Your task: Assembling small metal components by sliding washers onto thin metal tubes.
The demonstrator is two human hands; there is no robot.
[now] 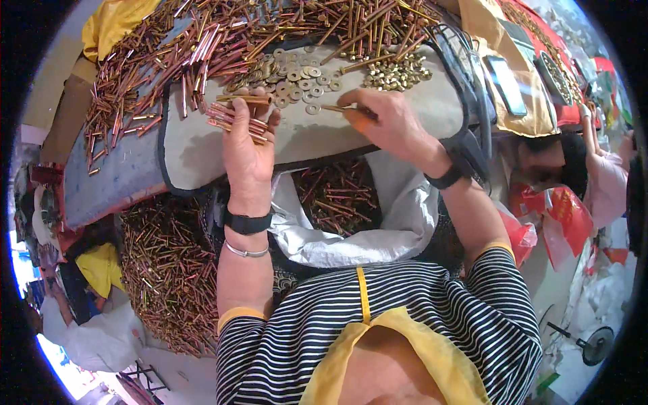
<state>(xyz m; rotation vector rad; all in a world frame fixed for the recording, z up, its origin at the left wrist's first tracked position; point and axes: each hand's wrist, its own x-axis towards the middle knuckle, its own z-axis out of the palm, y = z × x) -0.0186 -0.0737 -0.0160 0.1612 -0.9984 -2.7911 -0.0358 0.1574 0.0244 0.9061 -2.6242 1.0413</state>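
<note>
My left hand [250, 156] is closed round several copper-coloured metal rods [237, 121], bolts or sleeves, held in a bunch over the beige mat [304, 138]. With its fingertips my right hand [395, 123] pinches a thin brass-coloured bolt [330, 108], whose tip points left at a flat washer [312, 109]. Beyond both hands lies a spread of round washers [297, 75]. A heap of small brass-coloured nuts [399, 72] is just past my right hand. Part of the bolt is hidden by my fingers.
Long metal bolts [209, 44] pile along the table's far side. Below the mat's near edge gapes a white sack [331, 248] holding more bolts. Another large heap of them [169, 277] is at lower left. A phone [506, 86] lies at the right, near red-and-white plastic bags [550, 216].
</note>
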